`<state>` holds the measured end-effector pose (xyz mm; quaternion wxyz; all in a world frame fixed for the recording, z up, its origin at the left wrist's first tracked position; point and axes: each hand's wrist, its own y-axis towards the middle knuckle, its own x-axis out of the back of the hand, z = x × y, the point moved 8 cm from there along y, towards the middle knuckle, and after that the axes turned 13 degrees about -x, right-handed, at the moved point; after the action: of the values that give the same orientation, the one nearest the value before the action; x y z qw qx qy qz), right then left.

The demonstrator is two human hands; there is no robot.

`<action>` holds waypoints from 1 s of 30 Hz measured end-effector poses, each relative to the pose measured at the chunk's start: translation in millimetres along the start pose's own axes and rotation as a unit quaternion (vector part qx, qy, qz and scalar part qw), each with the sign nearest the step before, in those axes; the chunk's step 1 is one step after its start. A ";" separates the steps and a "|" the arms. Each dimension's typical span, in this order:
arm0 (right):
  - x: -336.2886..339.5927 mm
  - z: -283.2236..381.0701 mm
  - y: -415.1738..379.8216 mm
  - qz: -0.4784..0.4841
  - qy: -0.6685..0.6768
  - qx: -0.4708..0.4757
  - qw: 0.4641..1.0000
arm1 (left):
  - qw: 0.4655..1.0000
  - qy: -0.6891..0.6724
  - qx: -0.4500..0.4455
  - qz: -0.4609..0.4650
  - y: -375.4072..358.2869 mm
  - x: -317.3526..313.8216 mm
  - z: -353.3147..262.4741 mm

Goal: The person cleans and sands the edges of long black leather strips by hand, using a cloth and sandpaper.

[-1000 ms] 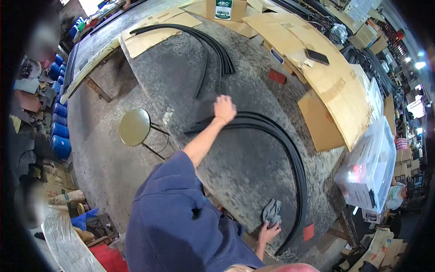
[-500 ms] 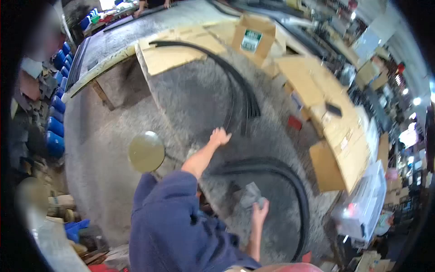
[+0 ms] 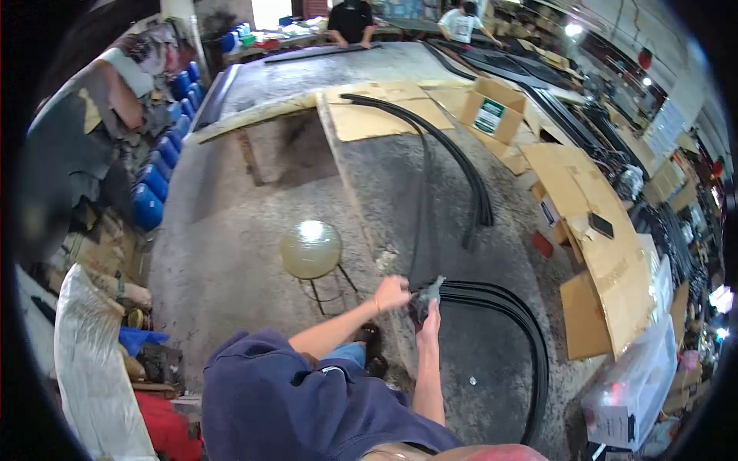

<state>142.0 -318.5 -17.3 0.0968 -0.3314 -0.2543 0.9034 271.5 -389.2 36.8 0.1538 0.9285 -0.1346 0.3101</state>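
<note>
My left hand (image 3: 393,293) is closed at the end of a thin black strip (image 3: 421,207) that runs up the dark worktop; its fingertips are too small to make out fully. Close beside it on the right, my right hand (image 3: 430,321) holds a crumpled grey cloth (image 3: 432,292). The cloth lies against the ends of a curved bundle of black strips (image 3: 530,326) on the worktop. Another bundle of black strips (image 3: 461,157) arcs across the upper part of the worktop, one end resting on flat cardboard (image 3: 369,123).
A round stool (image 3: 310,250) stands left of the worktop. An open cardboard box (image 3: 493,111) is at the back, and cardboard with a phone (image 3: 600,225) lies to the right. Two people (image 3: 351,23) work at the far table. Blue containers (image 3: 147,206) line the left.
My left hand has come down from the strips' lower ends towards my right hand, and the two are now close together at the lower bundle's ends. The view has shifted, showing more of the background.
</note>
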 end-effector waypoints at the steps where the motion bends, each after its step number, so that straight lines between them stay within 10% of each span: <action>1: -22.3 -13.8 9.5 0.079 -0.012 -0.044 0.996 | 1.000 0.010 -0.006 -0.006 -23.8 2.1 -3.9; 8: -69.2 -70.5 1.4 0.216 0.022 -0.091 0.972 | 1.000 -0.016 0.022 -0.003 -83.7 39.8 27.0; 20: -76.7 -134.3 23.8 -0.057 -0.248 -0.041 0.966 | 0.991 0.048 -0.028 0.123 -138.7 64.7 24.2; 30: -110.9 -170.1 44.8 -0.063 0.009 -0.228 0.972 | 0.979 -0.101 0.050 0.169 -159.7 98.8 66.6</action>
<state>336.3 -327.6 -90.6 0.0775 -0.3362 -0.4726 0.8109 438.6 -282.7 14.9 0.0383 0.9253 -0.2888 0.2428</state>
